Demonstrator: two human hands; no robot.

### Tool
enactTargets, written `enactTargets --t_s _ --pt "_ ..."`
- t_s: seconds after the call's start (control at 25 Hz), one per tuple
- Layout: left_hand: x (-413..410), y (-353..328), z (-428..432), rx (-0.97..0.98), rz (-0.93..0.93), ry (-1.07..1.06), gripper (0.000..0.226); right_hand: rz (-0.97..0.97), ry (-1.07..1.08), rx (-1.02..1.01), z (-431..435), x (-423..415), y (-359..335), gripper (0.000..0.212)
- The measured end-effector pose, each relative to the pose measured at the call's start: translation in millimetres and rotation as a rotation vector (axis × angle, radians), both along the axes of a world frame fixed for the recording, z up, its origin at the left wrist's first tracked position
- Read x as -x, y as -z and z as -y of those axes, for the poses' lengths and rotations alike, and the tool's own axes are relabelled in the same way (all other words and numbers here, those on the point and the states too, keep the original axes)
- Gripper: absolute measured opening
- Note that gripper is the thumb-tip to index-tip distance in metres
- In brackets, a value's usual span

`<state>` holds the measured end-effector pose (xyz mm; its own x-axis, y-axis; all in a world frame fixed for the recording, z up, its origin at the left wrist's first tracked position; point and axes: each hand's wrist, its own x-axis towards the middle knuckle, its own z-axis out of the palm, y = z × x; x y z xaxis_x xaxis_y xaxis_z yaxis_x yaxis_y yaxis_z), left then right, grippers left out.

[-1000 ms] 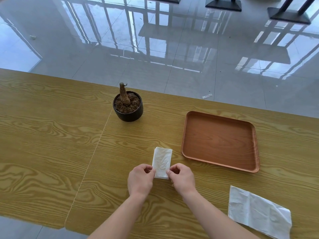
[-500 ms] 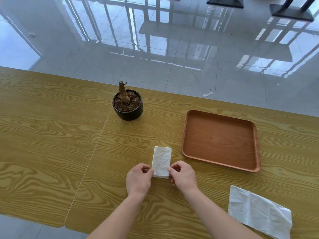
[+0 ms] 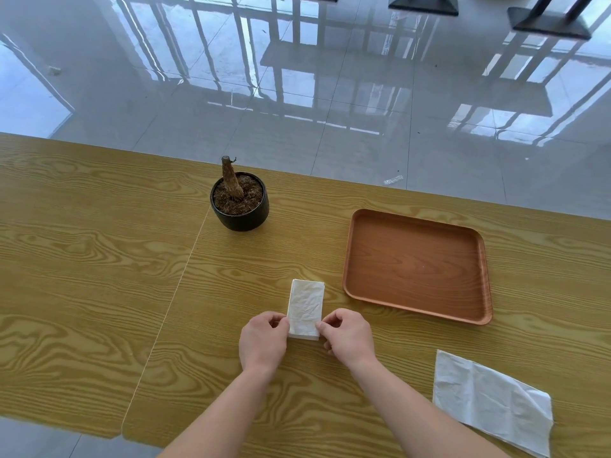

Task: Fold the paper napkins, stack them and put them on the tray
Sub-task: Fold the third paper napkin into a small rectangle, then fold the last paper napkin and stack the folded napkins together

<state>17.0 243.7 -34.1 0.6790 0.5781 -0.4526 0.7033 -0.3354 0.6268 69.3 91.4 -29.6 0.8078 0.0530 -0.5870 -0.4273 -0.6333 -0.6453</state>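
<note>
A white paper napkin (image 3: pixel 305 304), folded into a narrow strip, lies flat on the wooden table in front of me. My left hand (image 3: pixel 263 342) pinches its near left corner and my right hand (image 3: pixel 347 337) pinches its near right corner. A second napkin (image 3: pixel 492 399), wider and only loosely folded, lies at the table's near right. The brown wooden tray (image 3: pixel 417 264) sits to the right of the folded napkin with nothing in it.
A black pot (image 3: pixel 240 213) with soil and a cut stump stands at the back, left of the tray. A seam (image 3: pixel 172 302) in the tabletop runs from the pot toward me. Beyond the table's far edge is glossy tiled floor.
Both hands and the folded napkin hold nearly the same place; the fingers have shifted slightly on the napkin's near end. The tray and the second napkin have not moved.
</note>
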Motion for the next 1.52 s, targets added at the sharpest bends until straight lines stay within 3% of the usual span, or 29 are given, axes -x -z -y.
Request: enactTargets --t_s 0.16,0.36,0.52,0.8,0.96,1.28,1.52 --pt "-0.3 -5.9 -0.1 -0.038 0.012 0.035 0.008 0.015 0.003 0.007 0.6 -1.1 -3.1 0.018" --pt "-0.7 -15.2 3.8 -0.160 0.015 0.178 0.021 0.072 -0.011 0.037 9.5 -8.1 -11.5 0.017" --pt "0.2 -24.6 12.7 -0.399 0.073 0.374 0.031 0.193 -0.084 0.090 25.3 -10.6 -22.5 0.014" --pt "0.3 -44.1 48.0 -0.616 0.175 0.645 0.021 0.440 -0.252 0.217 79.8 -0.1 -42.7 0.011" --pt "1.7 -46.3 79.5 -0.600 0.189 0.712 0.025 0.479 -0.205 0.244 122.8 9.8 -46.6 0.013" --pt "2.6 -35.7 154.9 -0.532 0.218 0.869 0.026 0.381 -0.036 0.293 217.5 36.3 -42.9 0.013" --pt "-0.7 -26.8 216.3 -0.444 0.194 1.003 0.032 0.345 -0.064 0.448 290.8 49.7 -27.4 0.027"
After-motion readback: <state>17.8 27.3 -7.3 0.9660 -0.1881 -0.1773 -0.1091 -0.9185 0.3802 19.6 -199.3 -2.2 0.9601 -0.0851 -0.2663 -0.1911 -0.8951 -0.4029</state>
